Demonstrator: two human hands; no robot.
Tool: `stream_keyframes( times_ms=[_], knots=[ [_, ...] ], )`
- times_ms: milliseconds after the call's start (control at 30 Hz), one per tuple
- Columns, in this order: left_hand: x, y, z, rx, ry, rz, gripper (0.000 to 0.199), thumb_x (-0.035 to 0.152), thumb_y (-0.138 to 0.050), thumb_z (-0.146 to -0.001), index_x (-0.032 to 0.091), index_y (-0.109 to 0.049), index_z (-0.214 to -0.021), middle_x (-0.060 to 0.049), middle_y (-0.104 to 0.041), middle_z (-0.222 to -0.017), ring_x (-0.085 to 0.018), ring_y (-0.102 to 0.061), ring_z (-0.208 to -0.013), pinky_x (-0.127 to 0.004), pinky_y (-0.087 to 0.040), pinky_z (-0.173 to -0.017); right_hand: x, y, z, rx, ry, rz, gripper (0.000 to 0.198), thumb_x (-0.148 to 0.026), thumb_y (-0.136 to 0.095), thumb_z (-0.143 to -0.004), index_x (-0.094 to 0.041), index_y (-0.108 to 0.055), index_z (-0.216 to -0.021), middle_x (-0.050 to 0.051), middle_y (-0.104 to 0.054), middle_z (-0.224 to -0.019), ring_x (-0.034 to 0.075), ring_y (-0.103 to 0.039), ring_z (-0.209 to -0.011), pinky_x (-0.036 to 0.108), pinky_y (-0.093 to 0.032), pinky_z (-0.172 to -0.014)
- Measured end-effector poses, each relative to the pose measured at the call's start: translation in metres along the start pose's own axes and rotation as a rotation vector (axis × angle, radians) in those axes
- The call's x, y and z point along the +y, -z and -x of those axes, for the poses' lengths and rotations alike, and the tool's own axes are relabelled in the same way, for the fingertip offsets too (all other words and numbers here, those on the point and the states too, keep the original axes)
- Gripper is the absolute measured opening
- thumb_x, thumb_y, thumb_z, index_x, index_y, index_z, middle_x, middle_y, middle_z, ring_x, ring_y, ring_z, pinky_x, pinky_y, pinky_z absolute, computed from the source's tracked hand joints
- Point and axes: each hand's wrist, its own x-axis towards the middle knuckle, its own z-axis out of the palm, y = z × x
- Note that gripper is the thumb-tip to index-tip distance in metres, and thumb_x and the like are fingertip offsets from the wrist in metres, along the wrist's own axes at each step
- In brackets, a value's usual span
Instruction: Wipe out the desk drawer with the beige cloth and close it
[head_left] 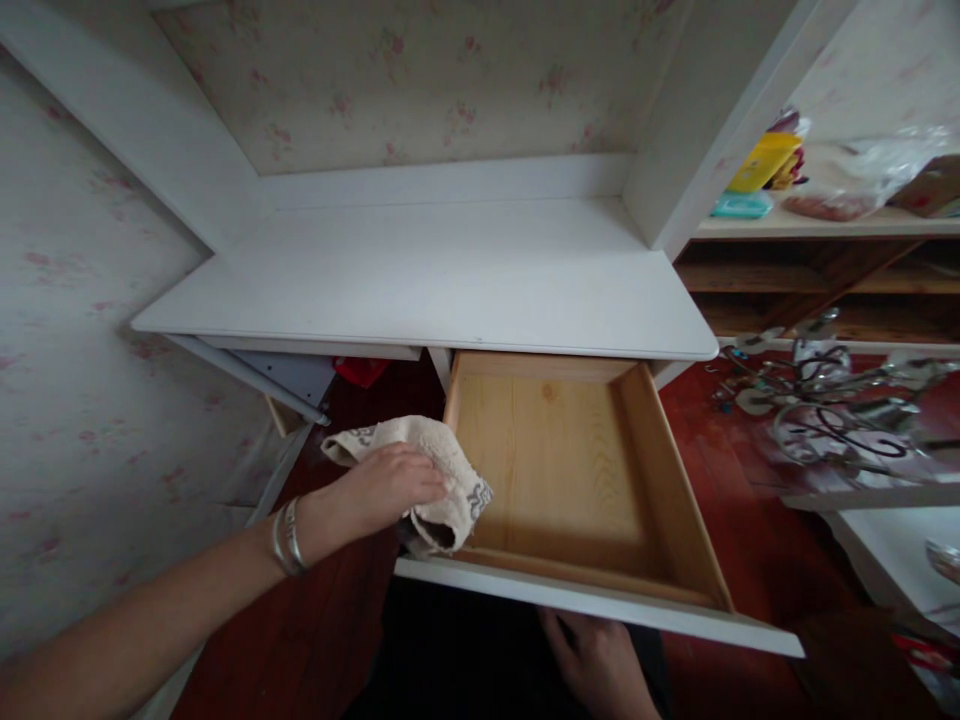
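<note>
Left hand (pixel 390 487), palm down, fingers curled and closed over a beige terry cloth with a grey printed edge (pixel 427 480). The cloth is soft, nubbly and bunched into folds; it drapes over the left wall of the open pale pine drawer (pixel 562 470), near the drawer's front left corner. The fingertips press into the cloth at the wall's top edge, and part of the cloth hangs inside the drawer. Two thin silver bangles (pixel 287 537) sit at the left wrist.

Drawer: rectangular, smooth bare wood with visible grain, white painted front panel (pixel 600 603). It sits pulled out from under the front edge of the smooth white bench (pixel 450 270).

Right hand (pixel 600 660) lies below the white front panel, in shadow, partly cut off by the lower frame edge; its grip cannot be made out.

A tangled dark wire metal fixture (pixel 825 400) lies right of the drawer, blurred.
</note>
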Motion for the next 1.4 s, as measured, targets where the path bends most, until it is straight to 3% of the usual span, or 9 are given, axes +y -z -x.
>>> stream_keyframes(
  times_ms=[100, 300, 467, 667, 867, 1000, 1100, 1200, 1400],
  knots=[
    [-0.034, -0.009, -0.013, 0.088, 0.006, 0.114, 0.039, 0.006, -0.046, -0.094, 0.026, -0.067, -0.12, 0.0, -0.066, -0.129, -0.018, -0.059, -0.12, -0.035, -0.038, -0.105, 0.001, -0.001, -0.001, -0.016, -0.013, -0.002, 0.039, -0.034, -0.04, -0.1, -0.028, -0.078, -0.095, 0.003, -0.077, -0.098, 0.028, -0.072, -0.094, 0.036, -0.056, -0.083],
    [-0.095, -0.019, -0.066, 0.192, 0.115, 0.033, 0.041, 0.009, -0.045, -0.093, 0.023, -0.064, -0.127, -0.003, -0.06, -0.138, -0.018, -0.055, -0.127, -0.038, -0.04, -0.11, -0.002, 0.001, -0.003, -0.039, -0.04, -0.022, 0.042, -0.037, -0.037, -0.102, -0.028, -0.078, -0.098, 0.004, -0.077, -0.1, 0.027, -0.072, -0.097, 0.033, -0.055, -0.084],
    [-0.108, -0.016, -0.089, 0.241, 0.115, -0.039, 0.042, 0.008, -0.048, -0.09, 0.026, -0.066, -0.123, -0.002, -0.064, -0.132, -0.015, -0.06, -0.12, -0.034, -0.047, -0.103, -0.002, -0.001, -0.001, -0.007, -0.048, -0.055, 0.044, -0.037, -0.035, -0.102, -0.025, -0.078, -0.097, 0.006, -0.077, -0.097, 0.026, -0.073, -0.094, 0.032, -0.054, -0.083],
    [-0.066, 0.01, -0.056, 0.271, 0.175, -0.136, 0.043, 0.005, -0.049, -0.086, 0.025, -0.068, -0.119, -0.003, -0.067, -0.128, -0.018, -0.062, -0.117, -0.037, -0.048, -0.105, -0.001, 0.005, -0.01, -0.024, -0.052, -0.008, 0.042, -0.039, -0.039, -0.1, -0.028, -0.079, -0.095, 0.005, -0.077, -0.097, 0.028, -0.072, -0.094, 0.034, -0.054, -0.083],
    [-0.03, 0.041, -0.013, 0.486, 0.446, -0.232, 0.061, 0.0, -0.047, -0.077, 0.021, -0.059, -0.132, -0.004, -0.061, -0.136, -0.019, -0.062, -0.118, -0.034, -0.051, -0.101, -0.005, 0.027, -0.049, 0.043, -0.038, -0.102, 0.042, -0.038, -0.037, -0.101, -0.028, -0.078, -0.1, 0.005, -0.077, -0.097, 0.024, -0.071, -0.096, 0.032, -0.052, -0.09],
    [0.0, 0.043, -0.003, 0.407, 0.587, -0.189, 0.063, 0.002, -0.048, -0.073, 0.022, -0.057, -0.133, -0.005, -0.063, -0.133, -0.02, -0.067, -0.108, -0.033, -0.056, -0.093, 0.0, 0.033, -0.081, 0.126, -0.025, -0.143, 0.041, -0.038, -0.037, -0.101, -0.025, -0.076, -0.104, 0.005, -0.076, -0.107, 0.024, -0.071, -0.098, 0.033, -0.052, -0.09],
    [0.028, 0.031, -0.011, 0.304, 0.57, -0.068, 0.055, 0.004, -0.048, -0.074, 0.02, -0.06, -0.125, -0.006, -0.069, -0.124, -0.022, -0.07, -0.1, -0.035, -0.057, -0.087, 0.004, 0.036, -0.099, 0.161, -0.042, -0.146, 0.04, -0.038, -0.039, -0.101, -0.024, -0.076, -0.102, 0.005, -0.076, -0.106, 0.024, -0.071, -0.098, 0.034, -0.052, -0.089],
    [0.053, 0.014, -0.033, 0.359, 0.458, 0.044, 0.047, 0.004, -0.047, -0.075, 0.02, -0.064, -0.116, -0.007, -0.072, -0.117, -0.024, -0.068, -0.105, -0.04, -0.053, -0.095, 0.004, 0.041, -0.111, 0.179, -0.038, -0.138, 0.039, -0.037, -0.039, -0.1, -0.024, -0.075, -0.103, 0.005, -0.075, -0.107, 0.024, -0.07, -0.099, 0.033, -0.051, -0.089],
    [0.105, 0.001, -0.118, 0.449, 0.357, 0.244, 0.034, 0.01, -0.052, -0.08, 0.02, -0.064, -0.11, -0.009, -0.073, -0.099, -0.024, -0.067, -0.091, -0.043, -0.053, -0.085, 0.001, 0.051, -0.115, 0.152, -0.12, 0.027, 0.037, -0.028, -0.04, -0.094, -0.019, -0.076, -0.092, 0.012, -0.075, -0.094, 0.027, -0.069, -0.092, 0.036, -0.052, -0.081]
  ],
)
